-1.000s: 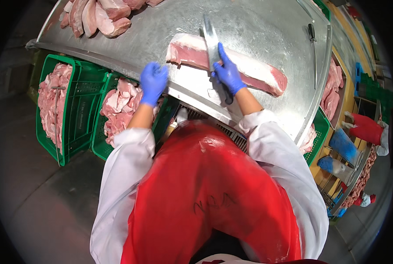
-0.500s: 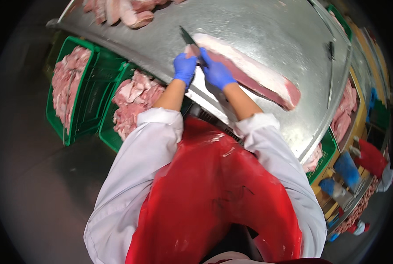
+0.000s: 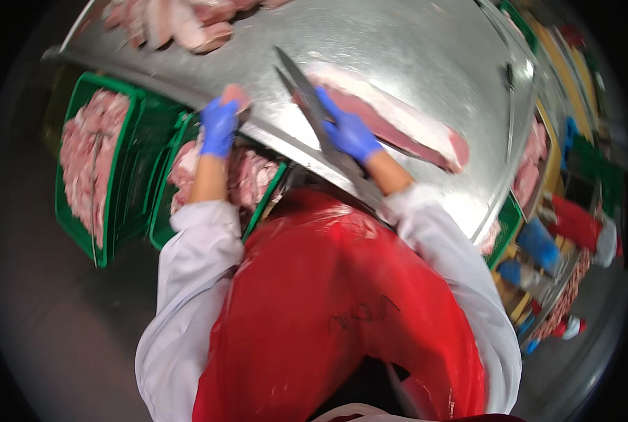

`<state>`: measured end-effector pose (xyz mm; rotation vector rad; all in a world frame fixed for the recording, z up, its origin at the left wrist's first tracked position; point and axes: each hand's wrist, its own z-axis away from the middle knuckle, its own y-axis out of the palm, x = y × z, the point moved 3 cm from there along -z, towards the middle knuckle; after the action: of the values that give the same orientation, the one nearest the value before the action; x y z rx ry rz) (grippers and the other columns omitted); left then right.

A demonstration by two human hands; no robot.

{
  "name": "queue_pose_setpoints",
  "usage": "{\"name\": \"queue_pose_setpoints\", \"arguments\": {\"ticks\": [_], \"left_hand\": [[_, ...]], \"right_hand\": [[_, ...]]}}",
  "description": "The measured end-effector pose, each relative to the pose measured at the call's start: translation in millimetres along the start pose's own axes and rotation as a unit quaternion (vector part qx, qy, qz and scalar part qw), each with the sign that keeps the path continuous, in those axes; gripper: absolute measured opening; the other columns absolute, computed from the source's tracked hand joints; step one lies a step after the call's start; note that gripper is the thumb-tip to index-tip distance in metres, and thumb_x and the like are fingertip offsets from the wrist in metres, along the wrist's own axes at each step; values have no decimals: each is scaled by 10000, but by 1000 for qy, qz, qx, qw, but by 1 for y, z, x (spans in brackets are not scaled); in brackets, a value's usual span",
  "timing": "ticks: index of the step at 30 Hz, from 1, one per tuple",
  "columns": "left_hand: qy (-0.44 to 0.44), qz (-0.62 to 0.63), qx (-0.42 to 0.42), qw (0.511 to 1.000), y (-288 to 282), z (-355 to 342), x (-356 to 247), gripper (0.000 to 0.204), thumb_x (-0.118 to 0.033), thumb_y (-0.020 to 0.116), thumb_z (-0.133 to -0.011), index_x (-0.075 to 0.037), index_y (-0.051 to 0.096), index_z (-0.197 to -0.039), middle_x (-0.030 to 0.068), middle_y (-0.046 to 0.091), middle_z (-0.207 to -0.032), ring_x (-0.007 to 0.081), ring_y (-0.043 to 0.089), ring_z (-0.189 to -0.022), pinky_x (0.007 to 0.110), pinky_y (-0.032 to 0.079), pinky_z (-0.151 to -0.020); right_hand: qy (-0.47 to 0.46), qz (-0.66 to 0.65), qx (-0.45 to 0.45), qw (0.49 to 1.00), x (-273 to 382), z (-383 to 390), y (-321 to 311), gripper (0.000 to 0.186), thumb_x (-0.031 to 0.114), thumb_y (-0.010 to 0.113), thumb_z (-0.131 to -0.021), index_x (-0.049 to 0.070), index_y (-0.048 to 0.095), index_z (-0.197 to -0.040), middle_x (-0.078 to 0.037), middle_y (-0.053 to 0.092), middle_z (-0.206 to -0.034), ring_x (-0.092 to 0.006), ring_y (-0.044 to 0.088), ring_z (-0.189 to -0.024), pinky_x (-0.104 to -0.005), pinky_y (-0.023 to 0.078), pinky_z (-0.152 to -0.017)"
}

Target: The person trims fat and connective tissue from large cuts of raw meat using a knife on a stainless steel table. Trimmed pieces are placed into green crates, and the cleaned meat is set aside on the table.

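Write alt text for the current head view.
A blue-gloved right hand holds a knife beside a long slab of meat on a metal table. The gloved left hand grips a small piece of meat near a green crate of meat pieces.

Steel table point(image 3: 426, 63) – long meat slab point(image 3: 398, 118), cut pieces point(image 3: 187, 21), dark-handled rod point(image 3: 510, 86)

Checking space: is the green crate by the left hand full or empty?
Not empty: meat pieces heap inside the crate; the left forearm hides part, exact level unclear.
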<state>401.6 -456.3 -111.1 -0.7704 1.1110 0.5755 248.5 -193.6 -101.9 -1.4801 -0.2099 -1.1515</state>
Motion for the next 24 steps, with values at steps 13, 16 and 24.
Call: {"name": "queue_pose_setpoints", "arguments": {"ticks": [13, 16, 24], "left_hand": [[355, -376, 204, 831, 48, 1, -41, 464, -304, 735, -817, 24, 592, -1112, 249, 613, -1107, 429, 591, -1042, 454, 484, -917], [476, -294, 304, 770, 168, 14, -79, 499, -296, 771, -770, -18, 597, -1146, 207, 602, -1167, 404, 574, -1090, 470, 459, -948], [480, -486, 374, 627, 286, 43, -90, 638, -498, 722, -733, -77, 590, -1194, 166, 575, -1167, 374, 570, -1087, 506, 452, -901]], "right_hand": [[319, -98, -428, 840, -154, 238, -114, 752, 124, 586, -946, 269, 215, -1583, -82, 622, -694, -190, 591, -555, -358, 514, -573], [231, 88, -402, 881, -173, 241, -129, 751, 123, 615, -938, 302, 251, -1570, -146, 633, -709, -258, 614, -569, -379, 511, -580], [249, 195, -276, 907, -179, 294, -145, 726, 150, 632, -897, 347, 335, -1530, -166, 684, -850, -381, 664, -733, -472, 526, -677]]}}
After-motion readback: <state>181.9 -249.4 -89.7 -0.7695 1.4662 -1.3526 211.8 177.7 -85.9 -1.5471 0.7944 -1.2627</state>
